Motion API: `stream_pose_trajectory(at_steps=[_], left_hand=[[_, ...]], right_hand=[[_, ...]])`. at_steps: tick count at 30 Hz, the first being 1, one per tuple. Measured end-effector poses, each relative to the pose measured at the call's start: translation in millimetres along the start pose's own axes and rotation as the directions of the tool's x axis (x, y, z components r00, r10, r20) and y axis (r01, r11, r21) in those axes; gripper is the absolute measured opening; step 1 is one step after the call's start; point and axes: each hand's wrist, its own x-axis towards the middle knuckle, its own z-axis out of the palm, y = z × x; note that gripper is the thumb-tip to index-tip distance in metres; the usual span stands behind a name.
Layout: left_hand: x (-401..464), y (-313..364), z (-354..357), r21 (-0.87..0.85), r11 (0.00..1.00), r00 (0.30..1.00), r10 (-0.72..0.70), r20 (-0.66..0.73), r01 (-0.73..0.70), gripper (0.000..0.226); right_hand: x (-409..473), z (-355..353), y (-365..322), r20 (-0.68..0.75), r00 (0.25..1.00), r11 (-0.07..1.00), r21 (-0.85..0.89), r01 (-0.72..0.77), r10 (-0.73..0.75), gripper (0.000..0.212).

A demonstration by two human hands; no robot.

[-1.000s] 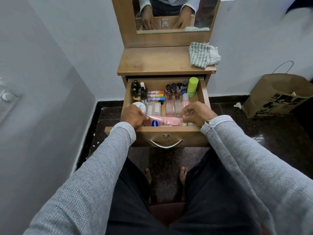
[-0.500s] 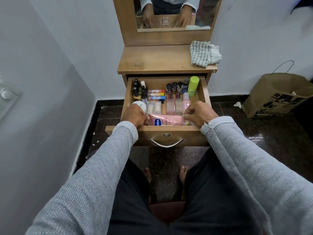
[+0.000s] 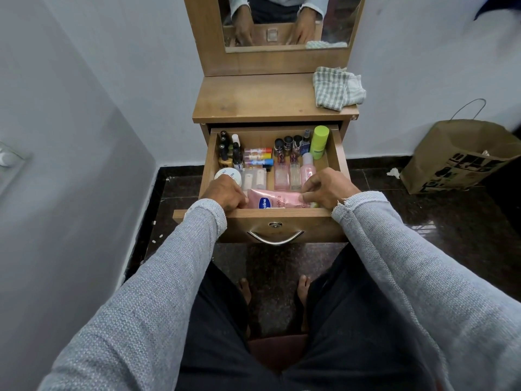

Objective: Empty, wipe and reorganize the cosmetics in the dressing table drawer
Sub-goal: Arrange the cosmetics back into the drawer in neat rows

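While my left hand (image 3: pixel 227 194) and right hand (image 3: pixel 327 189) hold the pink lotion tube (image 3: pixel 275 199) by its ends, fingers curled round it, it lies flat against the front wall of the drawer (image 3: pixel 277 213). Soft, light and probably slick, I judge; gripping both ends suits it. Glossy pink, blue logo.

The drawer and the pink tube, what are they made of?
The drawer looks like wood-grain laminate board, matte brown with printed grain. The pink tube, held by both hands, looks like soft glossy plastic, since light shines off it.
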Motion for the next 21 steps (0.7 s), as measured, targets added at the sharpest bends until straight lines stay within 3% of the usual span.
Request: stream_pose_trajectory(at_steps=[6,14,21], left_hand=[[-0.7,-1.0,0.7,-0.012,0.997,0.997,0.071,-0.023,-0.071,0.017],[1.2,-1.8,1.6,0.007,0.999,0.999,0.039,-0.024,-0.039,0.020],[5.7,-5.8,5.2,-0.036,0.998,0.996,0.043,-0.083,-0.046,0.014]], right_hand=[[3.0,-1.1,3.1,0.050,0.998,0.998,0.049,0.032,-0.035,0.022],[5.6,1.0,5.6,0.064,0.998,0.994,0.110,0.019,-0.027,0.021],[0.1,-0.3,3.1,-0.103,0.992,0.988,0.128,0.084,-0.071,0.015]])
